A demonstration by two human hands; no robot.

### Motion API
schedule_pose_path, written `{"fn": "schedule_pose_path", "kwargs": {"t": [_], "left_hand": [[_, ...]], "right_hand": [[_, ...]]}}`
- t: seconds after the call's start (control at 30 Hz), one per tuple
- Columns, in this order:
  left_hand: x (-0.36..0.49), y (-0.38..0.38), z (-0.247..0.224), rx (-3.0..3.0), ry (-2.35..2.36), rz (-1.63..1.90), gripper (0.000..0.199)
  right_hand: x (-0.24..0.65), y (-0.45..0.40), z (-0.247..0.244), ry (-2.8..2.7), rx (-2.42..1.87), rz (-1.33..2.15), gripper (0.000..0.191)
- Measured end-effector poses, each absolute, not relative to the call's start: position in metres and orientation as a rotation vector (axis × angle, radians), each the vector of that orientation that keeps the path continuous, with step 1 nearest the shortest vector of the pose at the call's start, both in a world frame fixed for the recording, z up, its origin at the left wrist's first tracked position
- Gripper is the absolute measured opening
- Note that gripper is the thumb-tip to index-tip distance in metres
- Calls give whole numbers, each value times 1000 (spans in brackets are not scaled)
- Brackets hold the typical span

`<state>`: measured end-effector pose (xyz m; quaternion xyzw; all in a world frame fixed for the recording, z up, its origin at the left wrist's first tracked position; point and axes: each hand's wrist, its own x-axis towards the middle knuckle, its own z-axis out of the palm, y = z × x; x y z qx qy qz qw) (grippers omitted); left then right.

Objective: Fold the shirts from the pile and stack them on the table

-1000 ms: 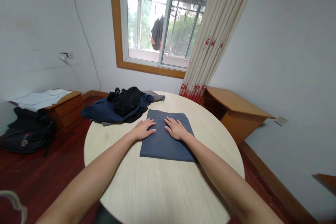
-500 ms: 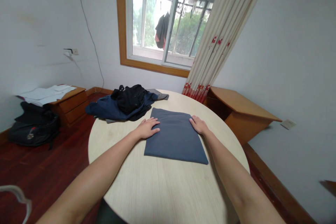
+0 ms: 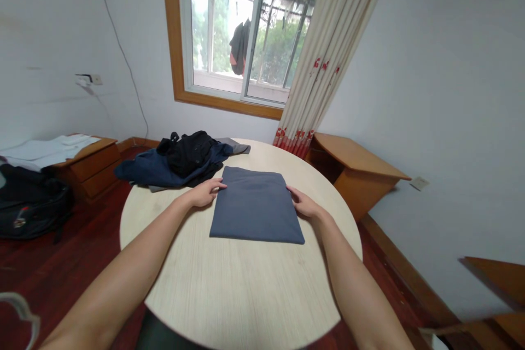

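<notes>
A blue-grey piece of folded clothing [image 3: 256, 208] lies flat on the round pale wooden table [image 3: 246, 284] in front of me, squared off with smooth edges. At its left edge, my left hand [image 3: 205, 193] has curled fingers closed on the fabric near the far corner. My right hand [image 3: 305, 202] grips the opposite edge, the fingertips at the border and the thumb partly hidden. What kind of garment it is cannot be made out in its folded form.
A heap of dark clothes [image 3: 184, 161] sits at the table's far left. A wooden desk [image 3: 356, 161] stands beyond the right rim. To the left are a small drawer cabinet [image 3: 94, 169] with papers and a black bag [image 3: 33, 202]. A curtain [image 3: 324, 65] hangs behind.
Both hands went from lying spread on the garment's sides to curled fingers at its edges. The garment has turned slightly and its front edge looks straighter. My view has shifted a little to the right.
</notes>
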<state>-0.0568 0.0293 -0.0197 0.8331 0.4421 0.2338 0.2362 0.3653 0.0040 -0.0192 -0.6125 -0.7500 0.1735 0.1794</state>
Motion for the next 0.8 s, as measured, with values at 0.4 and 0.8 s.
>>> {"fn": "schedule_pose_path", "kwargs": {"t": [0.4,0.8], "left_hand": [[-41,4,10,2429,967,348,37],[-38,11,3,1761,1038,909,40]], "right_hand": [[356,-20,25,-2317,-1474,836,67],[356,-6,2,-1711,-1366,823,45]]}}
